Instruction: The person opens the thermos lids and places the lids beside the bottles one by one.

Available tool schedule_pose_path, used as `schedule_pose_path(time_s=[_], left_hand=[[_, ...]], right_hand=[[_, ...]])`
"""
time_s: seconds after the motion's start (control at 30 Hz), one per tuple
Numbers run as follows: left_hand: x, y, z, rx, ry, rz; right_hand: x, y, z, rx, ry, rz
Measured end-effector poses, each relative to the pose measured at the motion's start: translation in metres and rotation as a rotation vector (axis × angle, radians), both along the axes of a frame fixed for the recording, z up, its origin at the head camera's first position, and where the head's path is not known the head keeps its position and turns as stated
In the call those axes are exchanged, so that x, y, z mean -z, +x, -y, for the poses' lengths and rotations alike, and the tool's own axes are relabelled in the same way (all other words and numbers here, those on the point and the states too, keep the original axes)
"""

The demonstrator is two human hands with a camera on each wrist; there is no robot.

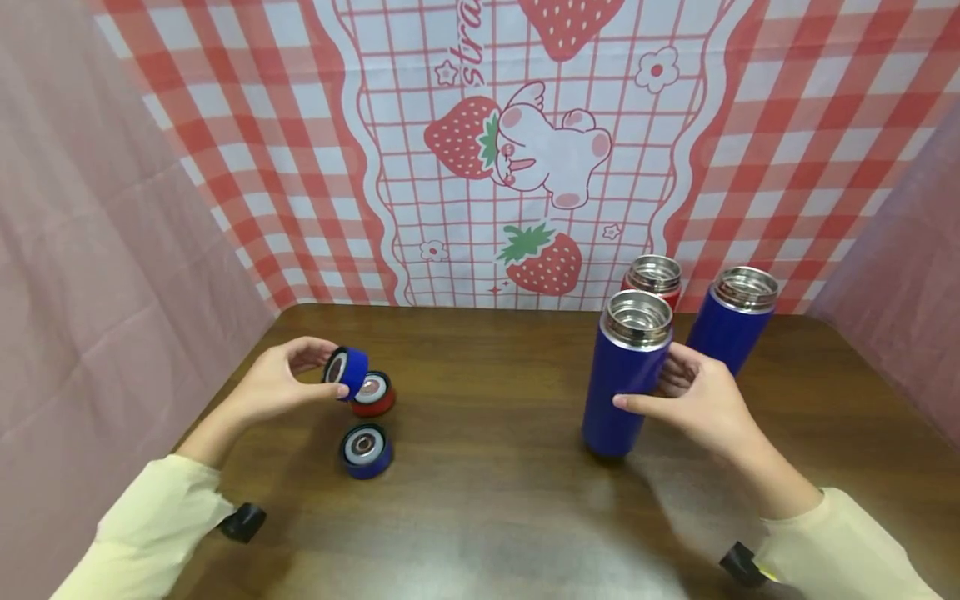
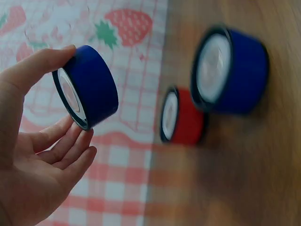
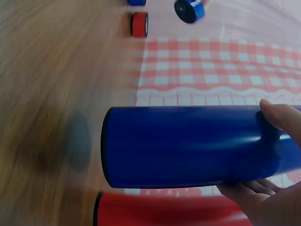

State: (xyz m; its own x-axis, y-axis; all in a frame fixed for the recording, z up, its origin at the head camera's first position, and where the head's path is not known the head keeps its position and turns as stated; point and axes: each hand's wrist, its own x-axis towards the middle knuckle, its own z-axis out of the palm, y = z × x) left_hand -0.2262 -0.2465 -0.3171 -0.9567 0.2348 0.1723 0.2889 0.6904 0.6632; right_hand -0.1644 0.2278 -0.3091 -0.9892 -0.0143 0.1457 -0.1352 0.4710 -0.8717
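My left hand (image 1: 281, 379) pinches a blue bottle lid (image 2: 94, 87) between thumb and fingertips, tilted on its side above the table. Beneath and beside it, a red lid (image 1: 373, 398) and a second blue lid (image 1: 367, 454) lie on the wood with their inner sides up. On the right, my right hand (image 1: 701, 400) grips an uncapped blue thermos bottle (image 1: 622, 375) around its upper body. The right wrist view shows that bottle's base (image 3: 108, 148) off the table, with a shadow below. Close behind it stands an open red bottle (image 3: 174, 209), mostly hidden in the head view.
Another open blue bottle (image 1: 735, 321) stands behind my right hand. The brown wooden table (image 1: 480, 450) runs back to a red-and-white strawberry-print cloth (image 1: 480, 233). Pink cloth (image 1: 112, 250) hangs along the left, and more at the right.
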Motion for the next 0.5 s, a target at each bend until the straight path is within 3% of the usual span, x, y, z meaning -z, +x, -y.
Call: schedule_pose_path(time_s=[0.2, 0.5], left_hand=[[0.015, -0.003, 0.020, -0.042, -0.131, -0.033], [0.031, -0.004, 0.034, -0.018, -0.246, -0.051]], right_hand=[[0.005, -0.002, -0.021, 0.134, 0.020, 0.009], [0.012, -0.004, -0.031, 0.258, 0.064, -0.025]])
